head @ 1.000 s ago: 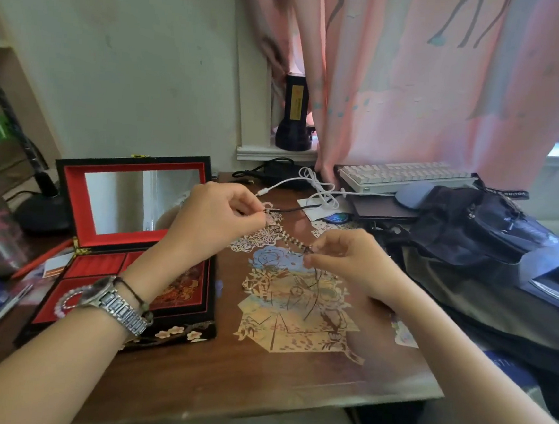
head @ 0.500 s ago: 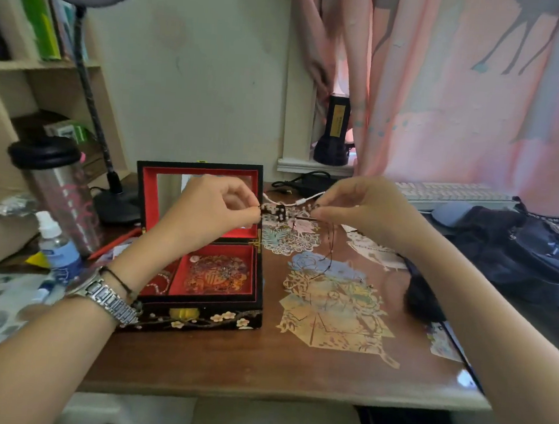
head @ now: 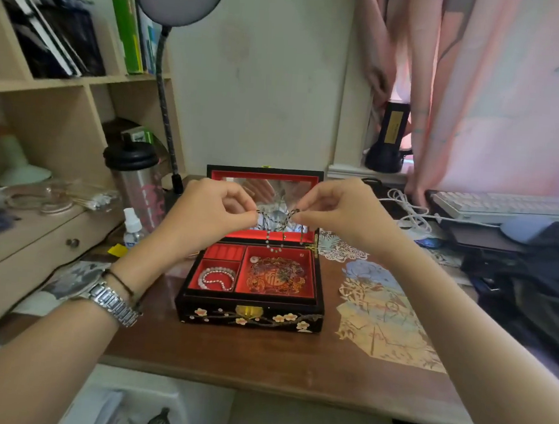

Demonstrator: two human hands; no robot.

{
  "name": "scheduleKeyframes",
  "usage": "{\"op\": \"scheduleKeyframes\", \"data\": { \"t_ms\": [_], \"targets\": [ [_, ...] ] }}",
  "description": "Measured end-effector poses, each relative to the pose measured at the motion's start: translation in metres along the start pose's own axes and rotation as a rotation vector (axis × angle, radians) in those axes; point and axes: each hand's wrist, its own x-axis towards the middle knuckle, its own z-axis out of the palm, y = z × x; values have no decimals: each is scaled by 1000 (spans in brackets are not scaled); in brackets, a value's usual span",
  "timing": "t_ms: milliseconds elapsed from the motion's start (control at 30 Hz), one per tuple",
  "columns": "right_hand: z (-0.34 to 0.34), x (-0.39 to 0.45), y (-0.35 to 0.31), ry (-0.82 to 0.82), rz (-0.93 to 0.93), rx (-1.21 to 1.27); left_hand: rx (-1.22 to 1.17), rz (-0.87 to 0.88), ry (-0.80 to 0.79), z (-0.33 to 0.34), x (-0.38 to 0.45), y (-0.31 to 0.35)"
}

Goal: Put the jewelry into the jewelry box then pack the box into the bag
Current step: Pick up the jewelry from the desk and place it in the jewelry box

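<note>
Both hands, left hand (head: 209,214) and right hand (head: 335,213), have carried the necklace (head: 275,226) over, fingers pinching it, loop hanging below them over the jewelry box (head: 250,313), probably right compartment; lowering next.

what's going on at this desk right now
A person is holding a thin beaded necklace stretched between the left hand and the right hand, pinched in the fingers of each. It hangs in a loop above the open jewelry box on the wooden desk, over the large right compartment. A pearl bracelet already lies in the front left compartment. The dark bag sits at the right of the desk.
</note>
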Motion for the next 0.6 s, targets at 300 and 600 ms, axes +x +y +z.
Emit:
{"op": "scheduleKeyframes", "data": {
  "t_ms": [300,600],
  "targets": [
    [28,-2,27,-87,72,-27,50,-75,-139,20,-4,-21],
    [41,-11,50,-229,146,-137,142,-93,-276,44,-13,-33]
  ]
}}
